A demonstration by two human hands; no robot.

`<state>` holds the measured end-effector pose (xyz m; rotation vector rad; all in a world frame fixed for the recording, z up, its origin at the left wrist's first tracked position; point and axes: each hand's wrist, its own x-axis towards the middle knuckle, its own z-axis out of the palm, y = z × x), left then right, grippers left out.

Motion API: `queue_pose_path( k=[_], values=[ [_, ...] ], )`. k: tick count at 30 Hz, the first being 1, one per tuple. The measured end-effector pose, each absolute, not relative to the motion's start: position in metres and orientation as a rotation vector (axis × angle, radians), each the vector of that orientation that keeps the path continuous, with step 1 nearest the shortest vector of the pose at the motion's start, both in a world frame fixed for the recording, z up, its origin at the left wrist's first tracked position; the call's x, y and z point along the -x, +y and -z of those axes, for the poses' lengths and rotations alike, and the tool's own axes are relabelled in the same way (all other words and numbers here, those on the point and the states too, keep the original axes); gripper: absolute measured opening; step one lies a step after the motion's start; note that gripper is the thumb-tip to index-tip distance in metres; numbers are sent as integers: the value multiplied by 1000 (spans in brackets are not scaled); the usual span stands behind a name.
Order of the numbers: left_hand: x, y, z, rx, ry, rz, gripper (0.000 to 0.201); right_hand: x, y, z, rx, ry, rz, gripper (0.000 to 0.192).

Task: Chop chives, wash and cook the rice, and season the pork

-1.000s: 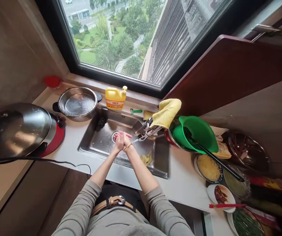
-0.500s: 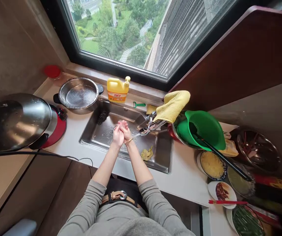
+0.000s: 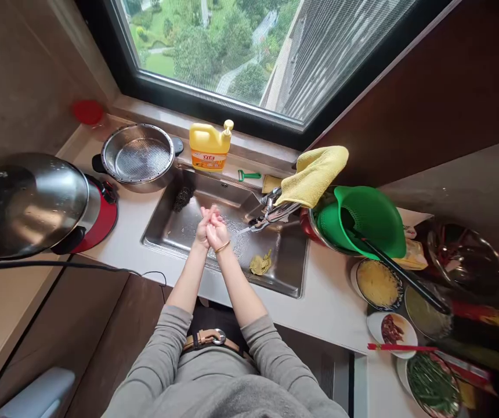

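My left hand (image 3: 202, 228) and my right hand (image 3: 217, 232) are pressed together over the steel sink (image 3: 288, 273), fingers straight, holding nothing. A thin stream of water runs from the faucet (image 3: 266, 216) towards them. A gold bangle sits on my right wrist. A yellowish scrap (image 3: 260, 264) lies on the sink floor to the right of my hands, and a dark scouring ball (image 3: 183, 198) rests in the far left corner.
A yellow cloth (image 3: 317, 174) is draped over the faucet. A yellow detergent bottle (image 3: 208, 147) and a steel strainer pot (image 3: 138, 156) stand behind the sink. A lidded red cooker (image 3: 36, 203) is at left. A green colander (image 3: 365, 220) and several dishes of food crowd the right counter.
My joined hands stayed under the water, rubbing with the fingers shifting against each other. The camera tilted down, so the sink and counter sit higher in view.
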<state>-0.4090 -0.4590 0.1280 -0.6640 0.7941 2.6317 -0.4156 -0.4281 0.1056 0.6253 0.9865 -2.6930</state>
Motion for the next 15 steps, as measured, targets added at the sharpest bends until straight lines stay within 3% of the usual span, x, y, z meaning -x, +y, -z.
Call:
queue_pose_path(
  k=[3, 6, 10, 13, 15],
  values=[
    [428, -465, -128, 821, 743, -2642, 40, 397, -425, -110, -586, 997, 2656, 28],
    [441, -466, -125, 993, 988, -2585, 56, 382, -413, -108, -621, 1343, 2516, 11],
    [441, -456, -119, 1084, 1503, -2513, 53, 371, -404, -106, -571, 1658, 2365, 22],
    [426, -433, -115, 1041, 1488, -2495, 43, 376, -401, -109, -623, 1353, 2393, 26],
    [417, -414, -113, 1036, 1432, -2496, 49, 385, -398, -112, -651, 1083, 2442, 34]
  ],
)
